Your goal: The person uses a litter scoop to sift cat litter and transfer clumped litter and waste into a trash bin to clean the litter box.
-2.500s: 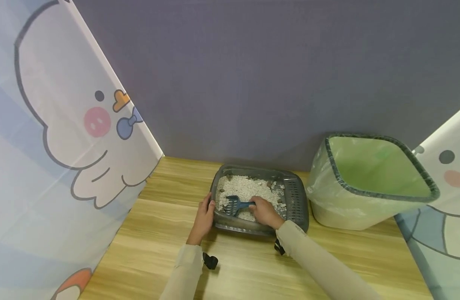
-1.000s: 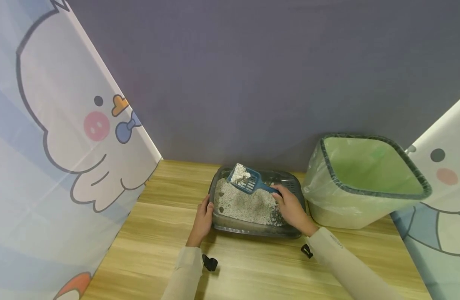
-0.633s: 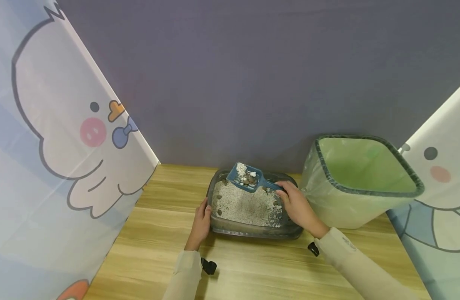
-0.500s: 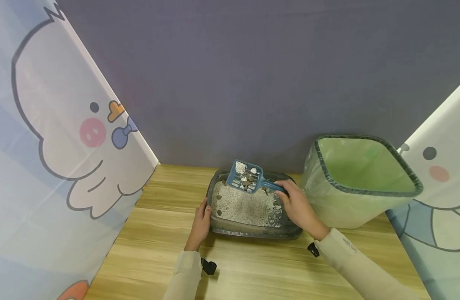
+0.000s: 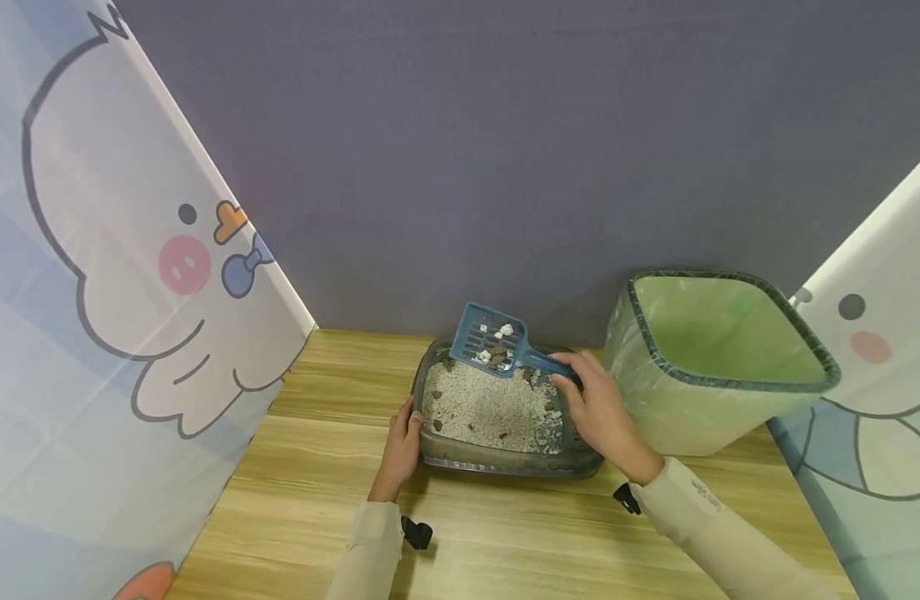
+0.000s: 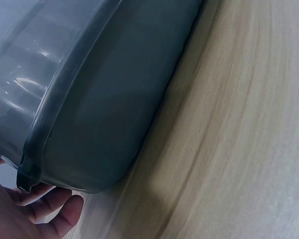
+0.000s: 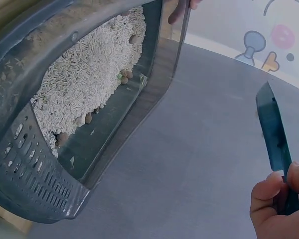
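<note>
A grey litter box with pale litter and several brown clumps sits on the wooden table. My left hand holds its left side. In the left wrist view, that hand's fingers curl below the box's rim. My right hand grips the handle of a blue slotted litter scoop, raised above the back of the box. Brown lumps and a few white bits lie in the scoop. Seen from the right wrist, the scoop is edge-on, so its contents are hidden.
A pale green waste bin with a clear liner and dark rim stands close to the box's right. Behind the table rises a grey wall. Cartoon-printed panels flank both sides.
The scoop has come up out of the litter, and much of the white litter on it has dropped away, leaving lumps. The left hand stays at the box's side.
</note>
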The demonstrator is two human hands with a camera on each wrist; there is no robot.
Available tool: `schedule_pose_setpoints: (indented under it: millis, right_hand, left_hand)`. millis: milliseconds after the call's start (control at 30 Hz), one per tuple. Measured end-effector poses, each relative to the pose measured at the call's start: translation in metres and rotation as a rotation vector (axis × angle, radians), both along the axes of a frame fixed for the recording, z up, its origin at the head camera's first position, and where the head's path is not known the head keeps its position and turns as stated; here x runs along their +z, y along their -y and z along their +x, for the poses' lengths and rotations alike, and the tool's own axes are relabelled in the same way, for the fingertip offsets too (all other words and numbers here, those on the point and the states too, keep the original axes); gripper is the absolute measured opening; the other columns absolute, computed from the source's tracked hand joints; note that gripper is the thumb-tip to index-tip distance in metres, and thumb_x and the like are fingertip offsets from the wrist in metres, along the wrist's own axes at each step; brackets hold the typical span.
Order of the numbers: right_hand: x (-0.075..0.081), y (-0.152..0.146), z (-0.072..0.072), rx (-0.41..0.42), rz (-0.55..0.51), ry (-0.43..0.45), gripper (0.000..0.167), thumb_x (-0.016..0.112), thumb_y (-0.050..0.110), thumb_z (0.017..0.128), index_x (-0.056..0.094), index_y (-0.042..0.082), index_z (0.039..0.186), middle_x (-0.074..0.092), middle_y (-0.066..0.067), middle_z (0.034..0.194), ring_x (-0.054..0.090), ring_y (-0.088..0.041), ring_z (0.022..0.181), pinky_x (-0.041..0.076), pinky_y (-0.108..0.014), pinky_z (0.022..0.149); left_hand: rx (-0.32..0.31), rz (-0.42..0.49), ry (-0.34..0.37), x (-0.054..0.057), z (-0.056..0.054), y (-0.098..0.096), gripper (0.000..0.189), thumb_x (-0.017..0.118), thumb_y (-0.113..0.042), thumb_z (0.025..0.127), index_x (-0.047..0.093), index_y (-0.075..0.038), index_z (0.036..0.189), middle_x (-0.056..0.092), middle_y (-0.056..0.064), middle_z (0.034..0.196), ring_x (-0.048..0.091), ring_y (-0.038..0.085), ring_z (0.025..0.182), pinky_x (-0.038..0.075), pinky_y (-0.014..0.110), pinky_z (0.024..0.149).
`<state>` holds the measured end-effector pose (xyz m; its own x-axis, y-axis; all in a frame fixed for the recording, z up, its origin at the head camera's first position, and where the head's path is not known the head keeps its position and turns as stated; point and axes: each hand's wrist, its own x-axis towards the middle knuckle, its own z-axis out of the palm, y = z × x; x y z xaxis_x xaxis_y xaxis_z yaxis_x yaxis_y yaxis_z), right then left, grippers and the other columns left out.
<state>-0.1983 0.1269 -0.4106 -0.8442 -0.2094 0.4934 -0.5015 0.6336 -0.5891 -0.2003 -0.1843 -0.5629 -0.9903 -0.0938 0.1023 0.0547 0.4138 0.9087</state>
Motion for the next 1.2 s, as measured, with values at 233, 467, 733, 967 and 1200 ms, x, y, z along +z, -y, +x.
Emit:
schedule_pose_setpoints:
  millis: [233, 467, 733, 967, 1200]
  right_hand:
    - [0.006, -0.005, 0.000, -0.031, -0.009, 0.008, 0.030, 0.058, 0.015, 0.095, 0.060, 0.003, 0.123, 0.053, -0.003, 0.086, 0.037, -0.010, 0.053, 0.035, -0.028, 0.051]
    - [0.038, -0.022, 0.001, -0.053, 0.001, -0.011, 0.031, 0.054, 0.017, 0.098, 0.060, 0.004, 0.125, 0.059, -0.010, 0.095, 0.039, -0.011, 0.049, 0.038, -0.029, 0.049]
    - [0.076, -0.071, 0.012, -0.184, 0.040, -0.078, 0.028, 0.054, 0.020, 0.098, 0.063, 0.005, 0.120, 0.055, -0.004, 0.083, 0.044, -0.013, 0.055, 0.035, -0.023, 0.048]
    - [0.083, -0.127, 0.018, -0.351, 0.059, -0.159, 0.028, 0.058, 0.015, 0.096, 0.064, 0.002, 0.120, 0.057, -0.009, 0.085, 0.039, -0.001, 0.057, 0.030, -0.018, 0.050]
    - [0.070, -0.173, 0.030, -0.563, 0.021, -0.194, 0.031, 0.062, 0.009, 0.092, 0.064, 0.001, 0.122, 0.053, -0.008, 0.089, 0.035, 0.004, 0.065, 0.028, -0.013, 0.056]
  left_hand:
    - [-0.002, 0.003, 0.014, -0.004, -0.001, -0.002, 0.054, 0.031, -0.039, 0.104, 0.029, -0.007, 0.149, 0.040, 0.027, 0.126, 0.046, 0.042, 0.111, 0.034, 0.059, 0.092]
    - [0.003, 0.006, 0.013, -0.005, -0.007, 0.000, 0.056, 0.031, -0.041, 0.103, 0.028, -0.010, 0.149, 0.039, 0.026, 0.130, 0.043, 0.043, 0.116, 0.032, 0.060, 0.095]
    - [-0.012, 0.000, 0.010, -0.004, -0.009, 0.000, 0.057, 0.029, -0.043, 0.103, 0.027, -0.009, 0.150, 0.038, 0.026, 0.129, 0.044, 0.043, 0.115, 0.032, 0.060, 0.094]
    - [0.004, -0.016, 0.010, -0.005, -0.005, 0.001, 0.057, 0.029, -0.044, 0.103, 0.028, -0.010, 0.150, 0.039, 0.027, 0.128, 0.045, 0.045, 0.112, 0.033, 0.062, 0.091]
    - [0.011, -0.024, 0.006, -0.007, -0.002, 0.004, 0.057, 0.030, -0.043, 0.103, 0.029, -0.009, 0.149, 0.042, 0.025, 0.121, 0.048, 0.040, 0.105, 0.036, 0.059, 0.088]
